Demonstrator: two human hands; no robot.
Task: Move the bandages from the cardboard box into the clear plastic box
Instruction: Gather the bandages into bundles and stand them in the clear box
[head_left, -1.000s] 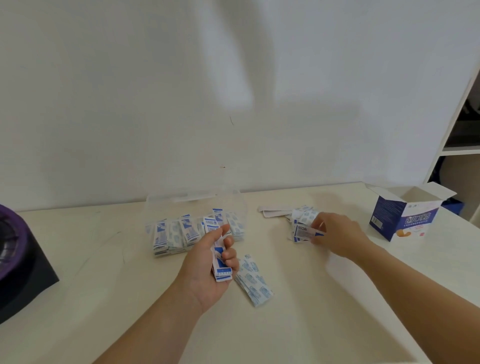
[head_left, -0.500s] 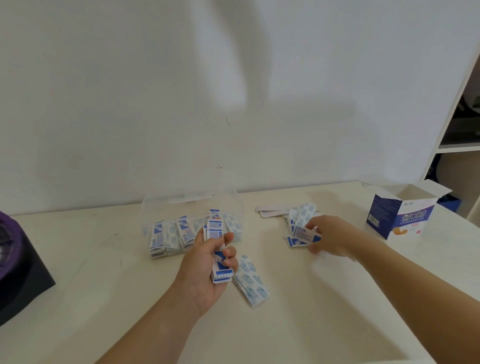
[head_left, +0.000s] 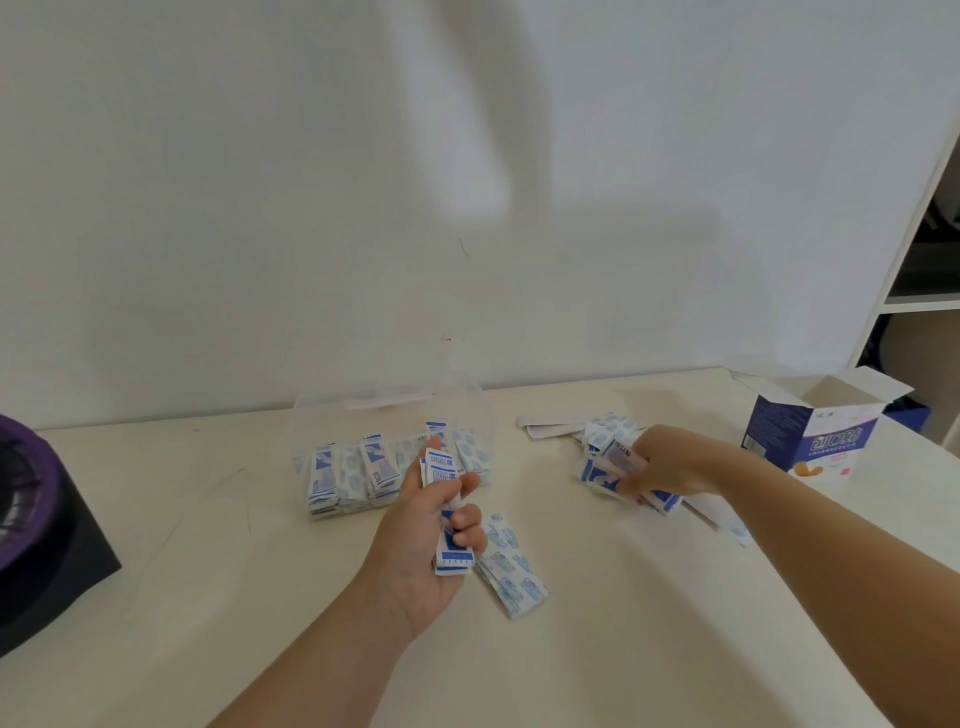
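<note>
The clear plastic box (head_left: 322, 415) stands open at the back middle of the table, with several blue-and-white bandages (head_left: 358, 473) stacked on edge inside it. My left hand (head_left: 421, 540) hovers just in front of the box and grips a small upright stack of bandages (head_left: 447, 519). Right of it my right hand (head_left: 670, 462) rests on a loose pile of bandages (head_left: 602, 447) and pinches a few of them. A short stack of bandages (head_left: 511, 571) lies flat on the table beside my left hand. The blue cardboard box (head_left: 810, 436) stands open at the far right.
A black base with a purple top (head_left: 31, 519) sits at the table's left edge. White paper strips (head_left: 545, 423) lie behind the loose pile. A white shelf unit (head_left: 924, 301) rises at the right, past the table. The wall runs close behind the boxes.
My right hand has closed tighter on the bandages in the loose pile. My left hand has kept its stack in front of the clear box, with barely any movement.
</note>
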